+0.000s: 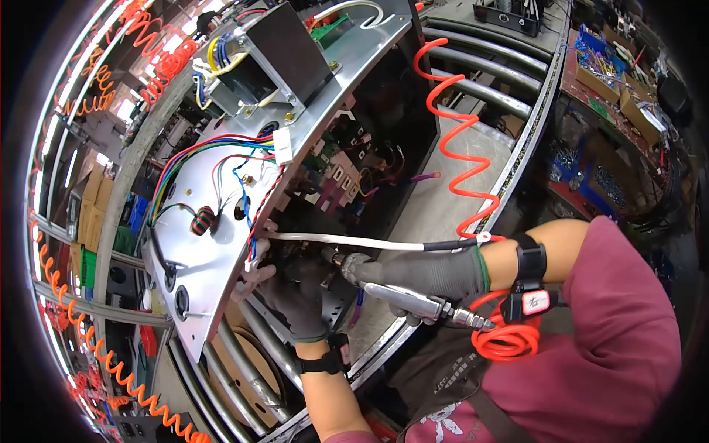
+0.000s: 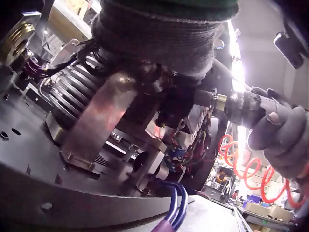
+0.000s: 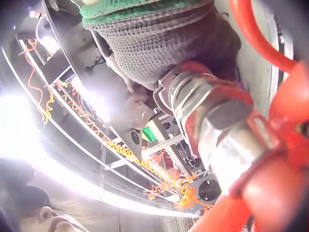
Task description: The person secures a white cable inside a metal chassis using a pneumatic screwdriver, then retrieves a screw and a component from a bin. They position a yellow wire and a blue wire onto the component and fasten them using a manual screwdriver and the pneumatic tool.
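In the head view my right hand (image 1: 428,273), in a grey glove, grips a silver air tool (image 1: 402,297); its tip points left into the metal chassis (image 1: 196,273). My gloved left hand (image 1: 299,295) is low in the chassis opening, its fingers lost in shadow. A white cable (image 1: 347,241) with a ring terminal lies across above both hands. The left wrist view shows the left glove (image 2: 154,43) above a copper-coloured bar (image 2: 99,125), with the tool's chuck (image 2: 241,107) close by at right. The right wrist view shows the tool's hose fitting (image 3: 227,135) beside the right glove (image 3: 154,48).
A black transformer (image 1: 284,59) stands on the chassis plate. A coiled red hose (image 1: 465,159) hangs at the right, with more loops (image 1: 506,341) under the right wrist. Metal rollers (image 1: 255,376) run beneath. Parts bins (image 1: 602,74) stand at the far right.
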Available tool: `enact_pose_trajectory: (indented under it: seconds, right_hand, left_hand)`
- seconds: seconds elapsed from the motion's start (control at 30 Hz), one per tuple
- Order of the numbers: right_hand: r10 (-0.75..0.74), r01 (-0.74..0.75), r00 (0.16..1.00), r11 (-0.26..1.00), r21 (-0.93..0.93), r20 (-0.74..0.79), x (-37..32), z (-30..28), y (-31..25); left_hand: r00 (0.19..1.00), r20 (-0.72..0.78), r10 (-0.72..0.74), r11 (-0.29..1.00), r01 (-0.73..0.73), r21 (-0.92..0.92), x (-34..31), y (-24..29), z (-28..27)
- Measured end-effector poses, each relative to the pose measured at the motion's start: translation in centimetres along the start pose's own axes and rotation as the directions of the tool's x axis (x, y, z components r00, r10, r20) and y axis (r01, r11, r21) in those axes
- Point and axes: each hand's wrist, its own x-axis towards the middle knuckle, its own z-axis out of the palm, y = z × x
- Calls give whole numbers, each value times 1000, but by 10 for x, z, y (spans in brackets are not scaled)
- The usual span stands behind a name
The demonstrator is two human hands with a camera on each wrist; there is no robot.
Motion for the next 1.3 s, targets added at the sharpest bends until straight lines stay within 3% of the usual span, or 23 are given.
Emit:
enact_pose_trajectory:
  seconds: [0.03, 0.07, 0.1, 0.13, 0.2, 0.3, 0.37, 0.4, 0.63, 0.67, 0.73, 0.8, 0.83, 0.9, 0.97, 1.07, 1.3]
  right_hand:
    - [-32, 32, 998, 999, -9, 45, 4, -2, 11]
    - [-151, 146, 988, 977, -153, -17, 11, -7, 29]
    - [-274, 244, 960, 922, -302, -61, 13, -9, 47]
    - [-335, 283, 936, 899, -333, -108, 8, -4, 58]
    - [-281, 229, 952, 917, -327, -120, 7, -5, 73]
    - [-221, 176, 965, 945, -275, -141, 6, 1, 78]
    - [-294, 212, 940, 900, -380, -172, 10, 2, 77]
    - [-229, 147, 957, 912, -383, -178, 8, 3, 72]
    - [-286, 139, 931, 853, -503, -228, 5, 12, 65]
    - [-321, 153, 915, 838, -523, -246, 10, 12, 66]
    - [-353, 161, 900, 813, -560, -254, 12, 14, 67]
    - [-165, 138, 975, 974, -177, -150, 10, 15, 65]
    - [-161, 129, 976, 970, -208, -146, 8, 19, 64]
    - [-252, 244, 964, 966, -91, -90, 2, 28, 62]
    - [-184, 162, 971, 976, -147, -151, 8, 31, 62]
    - [-185, 159, 966, 976, -150, -181, 14, 32, 64]
    - [-219, 205, 964, 973, -104, -152, 18, 33, 67]
  left_hand:
    - [996, 73, -56, 998, 58, -22, 0, 1, -4]
    - [983, 145, -113, 992, 120, -39, 1, 1, -8]
    - [987, 134, -84, 996, 87, -18, 4, 3, -10]
    - [987, 146, -68, 996, 59, 63, 4, 2, -12]
    - [986, 155, -60, 990, 39, 138, 4, 0, -9]
    - [983, 96, -158, 987, 157, 19, 2, -1, -5]
    - [993, 121, -12, 987, -8, 159, 5, 5, -10]
    - [987, 122, 108, 958, -136, 251, 6, 4, -11]
    - [997, 54, 59, 916, -76, 393, 5, 6, -6]
    - [999, 42, -15, 941, 0, 337, 6, 10, -7]
    - [999, 18, -27, 934, 19, 356, 5, 7, -3]
    - [994, 69, -87, 937, 58, 345, 2, 3, -4]
    - [994, 39, -99, 936, 79, 343, 2, 4, -3]
    - [992, -55, -113, 900, 125, 417, 2, 9, 2]
    - [988, -94, -122, 912, 149, 383, 1, 7, 5]
    - [977, -13, -212, 897, 200, 395, 0, 9, 5]
    - [977, -20, -210, 904, 202, 377, 2, 14, 3]
